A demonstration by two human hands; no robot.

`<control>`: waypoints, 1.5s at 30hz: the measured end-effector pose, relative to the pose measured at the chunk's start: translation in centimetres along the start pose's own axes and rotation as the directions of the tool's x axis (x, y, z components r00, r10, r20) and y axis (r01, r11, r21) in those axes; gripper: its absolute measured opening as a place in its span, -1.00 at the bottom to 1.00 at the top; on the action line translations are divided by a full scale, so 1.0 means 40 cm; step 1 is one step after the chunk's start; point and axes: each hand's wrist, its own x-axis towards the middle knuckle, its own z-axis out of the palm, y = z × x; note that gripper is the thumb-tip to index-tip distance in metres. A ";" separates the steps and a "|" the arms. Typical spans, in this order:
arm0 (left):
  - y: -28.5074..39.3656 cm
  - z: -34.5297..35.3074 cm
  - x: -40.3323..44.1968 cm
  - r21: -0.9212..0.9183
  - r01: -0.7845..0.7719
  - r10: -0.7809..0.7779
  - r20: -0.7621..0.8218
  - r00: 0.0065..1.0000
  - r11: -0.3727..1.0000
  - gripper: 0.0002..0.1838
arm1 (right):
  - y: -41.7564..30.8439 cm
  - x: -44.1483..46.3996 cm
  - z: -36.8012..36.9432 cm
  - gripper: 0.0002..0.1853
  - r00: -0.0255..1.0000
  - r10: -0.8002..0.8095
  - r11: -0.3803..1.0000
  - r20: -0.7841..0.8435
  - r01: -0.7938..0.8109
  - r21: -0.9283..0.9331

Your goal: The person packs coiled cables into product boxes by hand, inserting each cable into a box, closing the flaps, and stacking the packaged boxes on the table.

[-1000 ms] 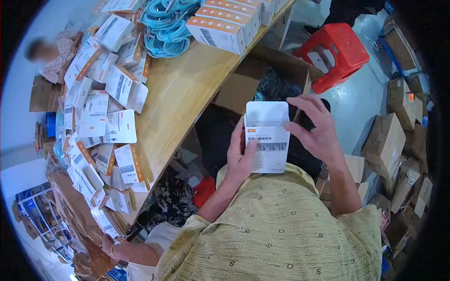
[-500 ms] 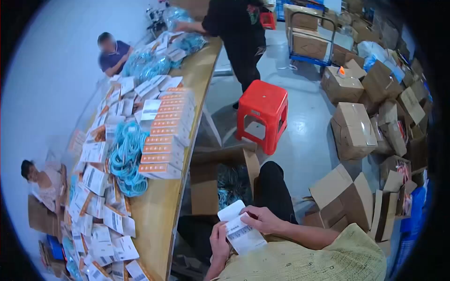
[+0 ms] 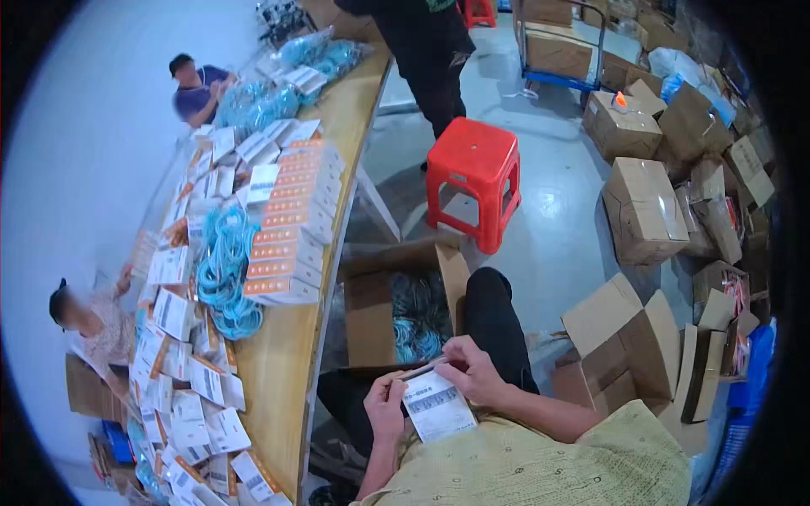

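A small white carton (image 3: 440, 415) with printed text and a grey band is held over my lap. My left hand (image 3: 385, 408) is closed on its left upper corner. My right hand (image 3: 474, 371) pinches its top edge near the flap, with the fingers partly hidden behind. In front of my knees stands an open cardboard box (image 3: 369, 325) with bundles of blue cord (image 3: 418, 337) inside. On the table to the left, a row of orange-and-white cartons (image 3: 291, 244) lies beside a heap of light-blue cords (image 3: 226, 282).
Many loose white cartons (image 3: 187, 422) cover the left of the wooden table (image 3: 283, 371). A red stool (image 3: 472, 160) stands ahead. Open and closed cardboard boxes (image 3: 645, 211) line the right side, near a blue trolley (image 3: 561, 80). Two people sit across the table; another stands at its far end.
The carton's raised white flap has folded down to its top edge under my fingers. My view has shifted slightly. The standing person's arm has left the blue bags.
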 end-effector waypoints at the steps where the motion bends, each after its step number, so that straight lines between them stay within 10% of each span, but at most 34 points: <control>1: 0.005 -0.008 -0.005 -0.006 0.025 -0.025 -0.017 1.000 1.000 -0.84 | -0.005 -0.004 0.001 -0.86 1.000 0.027 1.000 0.013 -0.027 -0.006; 6: 0.060 -0.051 0.038 -0.265 -0.052 0.103 0.182 0.978 0.963 -0.79 | -0.064 0.073 0.002 -0.83 0.917 0.016 0.957 0.400 0.101 -0.271; 10: 0.112 -0.082 0.042 -0.105 0.158 -0.126 0.263 0.957 0.982 -0.73 | -0.094 0.121 0.035 -0.79 0.833 0.213 0.949 0.510 -0.052 -0.311; 17: 0.130 -0.119 0.045 0.249 0.056 -0.117 0.237 0.965 0.967 -0.69 | -0.113 0.148 0.077 -0.85 0.823 0.241 0.919 0.514 -0.024 -0.393; 26: 0.139 -0.139 0.050 -0.010 0.133 -0.126 0.271 0.954 0.991 -0.74 | -0.128 0.172 0.114 -0.85 0.750 0.434 0.899 0.499 -0.324 -0.295; 45: 0.124 -0.143 0.031 -0.066 0.236 -0.210 0.266 0.941 0.970 -0.66 | -0.123 0.161 0.088 -0.67 0.753 0.296 0.901 0.588 -0.015 -0.434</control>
